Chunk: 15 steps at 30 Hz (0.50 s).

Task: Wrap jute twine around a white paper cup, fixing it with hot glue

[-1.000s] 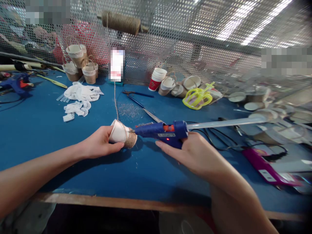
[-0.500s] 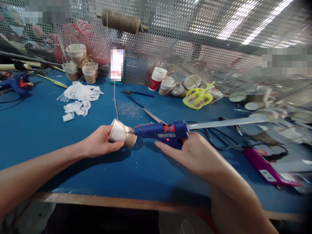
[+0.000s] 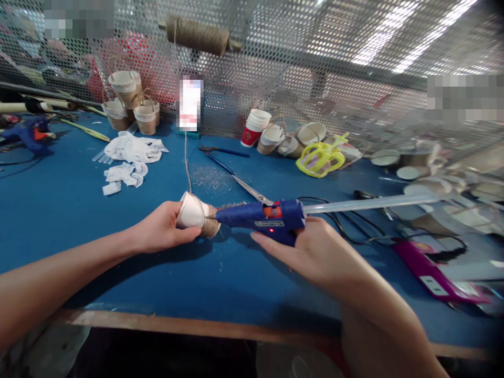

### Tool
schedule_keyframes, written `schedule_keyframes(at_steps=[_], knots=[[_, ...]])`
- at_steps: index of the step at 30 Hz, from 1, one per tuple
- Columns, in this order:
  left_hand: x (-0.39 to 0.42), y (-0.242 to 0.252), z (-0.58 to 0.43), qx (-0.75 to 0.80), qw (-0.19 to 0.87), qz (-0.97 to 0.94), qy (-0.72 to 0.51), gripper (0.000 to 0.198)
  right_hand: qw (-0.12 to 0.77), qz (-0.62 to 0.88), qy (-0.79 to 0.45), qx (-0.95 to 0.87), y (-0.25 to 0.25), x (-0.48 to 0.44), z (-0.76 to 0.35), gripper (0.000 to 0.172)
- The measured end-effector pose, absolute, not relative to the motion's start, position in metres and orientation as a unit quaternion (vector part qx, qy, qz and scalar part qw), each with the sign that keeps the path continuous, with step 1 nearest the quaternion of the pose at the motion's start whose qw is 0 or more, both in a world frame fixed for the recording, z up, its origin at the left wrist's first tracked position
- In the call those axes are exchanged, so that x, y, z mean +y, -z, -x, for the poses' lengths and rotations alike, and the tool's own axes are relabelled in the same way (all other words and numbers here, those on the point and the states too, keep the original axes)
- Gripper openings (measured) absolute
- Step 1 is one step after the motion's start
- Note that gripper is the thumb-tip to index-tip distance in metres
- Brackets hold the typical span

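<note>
Jutting base-first from the left grip point(image 3: 162, 228), a part-wrapped cup point(image 3: 192, 211).

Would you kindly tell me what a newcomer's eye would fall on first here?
Probably the blue glue gun in the right hand, its nozzle at the tilted, partly twine-wrapped paper cup in the left hand. A bright, pixelated screen stands out at the back, and a magenta power strip lies at the right.

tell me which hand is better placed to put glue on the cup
Likely the right hand: it holds the glue gun, its nozzle by the twine wrap. The left hand is busy holding the cup.
</note>
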<state>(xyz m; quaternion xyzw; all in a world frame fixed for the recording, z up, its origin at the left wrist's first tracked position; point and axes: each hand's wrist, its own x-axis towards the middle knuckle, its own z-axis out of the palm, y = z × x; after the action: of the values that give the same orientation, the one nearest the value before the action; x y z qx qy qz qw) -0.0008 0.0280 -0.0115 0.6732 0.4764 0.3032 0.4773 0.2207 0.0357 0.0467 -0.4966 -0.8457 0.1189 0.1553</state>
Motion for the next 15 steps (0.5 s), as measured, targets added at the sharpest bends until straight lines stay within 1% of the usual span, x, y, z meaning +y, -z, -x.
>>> schedule_keyframes(at_steps=[6,10,15], knots=[[0.029,0.0094,0.0008,0.46,0.491,-0.673,-0.307,0.028,0.156,0.474,-0.116,-0.859,-0.0447,0.0333,-0.2208,0.039],[0.0287,0.0096,0.0011,0.449,0.495,-0.675,-0.312,0.032,0.155,0.472,-0.116,-0.86,-0.0445,0.0338,-0.2211,0.033],[0.0277,0.0119,0.0008,0.471,0.478,-0.672,-0.312,0.029,0.161,0.497,-0.106,-0.846,-0.0466,0.0377,-0.2209,0.035]])
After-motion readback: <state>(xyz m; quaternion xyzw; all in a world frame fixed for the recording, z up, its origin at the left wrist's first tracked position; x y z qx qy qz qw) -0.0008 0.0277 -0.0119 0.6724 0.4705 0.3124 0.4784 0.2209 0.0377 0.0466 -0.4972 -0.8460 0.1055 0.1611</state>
